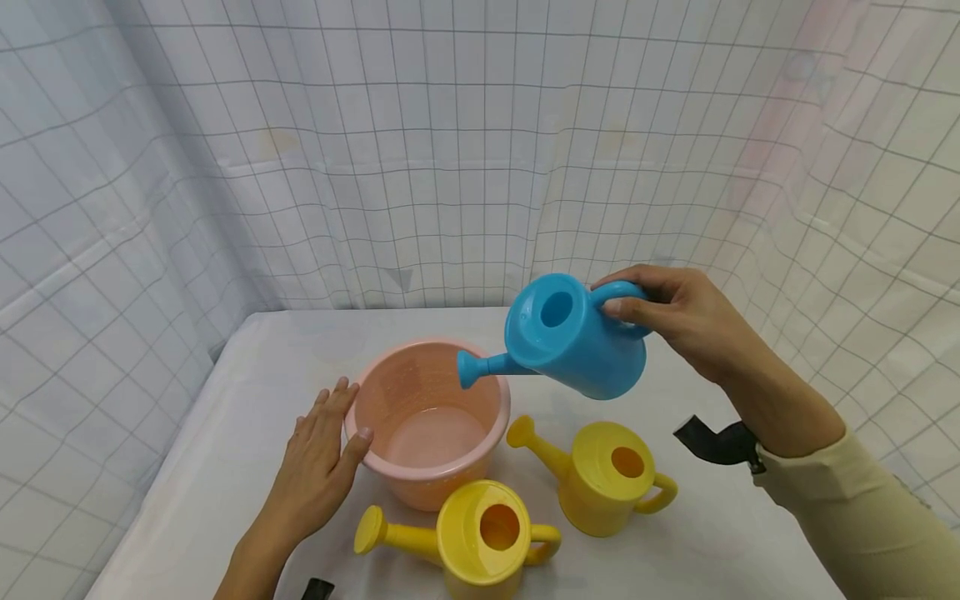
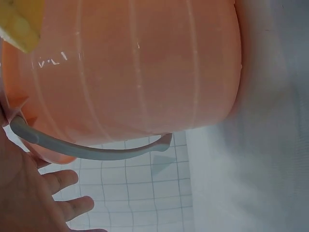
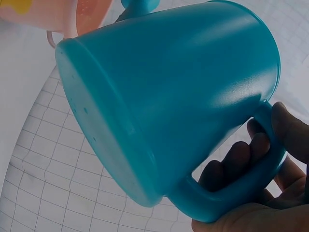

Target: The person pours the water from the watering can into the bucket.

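Observation:
My right hand (image 1: pixel 678 312) grips the handle of a blue watering can (image 1: pixel 577 342). The can is held in the air and tilted left, its spout over the right rim of a pink bucket (image 1: pixel 431 471). In the right wrist view, fingers and thumb wrap the handle of the blue watering can (image 3: pixel 174 92). My left hand (image 1: pixel 318 471) rests with straight fingers against the bucket's left rim. A grey bail handle (image 2: pixel 96 152) hangs on the bucket's side in the left wrist view. No water stream is visible at the spout.
Two yellow watering cans stand on the white table: one (image 1: pixel 468 537) in front of the bucket, another (image 1: pixel 600 475) to its right, below the blue can. Both spouts point left. A white grid-patterned curtain (image 1: pixel 465 167) surrounds the table at the back and sides.

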The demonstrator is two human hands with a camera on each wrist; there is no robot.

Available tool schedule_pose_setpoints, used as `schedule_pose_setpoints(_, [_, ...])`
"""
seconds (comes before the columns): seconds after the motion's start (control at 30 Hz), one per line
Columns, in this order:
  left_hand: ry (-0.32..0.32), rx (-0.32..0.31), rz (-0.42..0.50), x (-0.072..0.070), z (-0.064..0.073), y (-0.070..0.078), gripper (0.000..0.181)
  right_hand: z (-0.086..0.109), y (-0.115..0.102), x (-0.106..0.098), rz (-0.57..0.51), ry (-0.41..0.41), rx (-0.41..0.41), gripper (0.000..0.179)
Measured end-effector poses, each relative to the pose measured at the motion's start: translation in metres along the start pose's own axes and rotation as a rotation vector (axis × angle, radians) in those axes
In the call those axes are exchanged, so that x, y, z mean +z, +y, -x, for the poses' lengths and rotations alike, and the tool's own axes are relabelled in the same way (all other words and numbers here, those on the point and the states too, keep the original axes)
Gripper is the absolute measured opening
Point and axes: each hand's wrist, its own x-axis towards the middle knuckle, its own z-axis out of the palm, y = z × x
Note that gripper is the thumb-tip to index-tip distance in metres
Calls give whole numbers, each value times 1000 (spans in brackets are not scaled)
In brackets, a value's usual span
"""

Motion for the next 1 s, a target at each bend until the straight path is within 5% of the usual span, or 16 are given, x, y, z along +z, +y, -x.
schedule_pose_setpoints(1.0, [-39,-54,11,6,1,1,58,-6,-10,-1,56,-5,33,35])
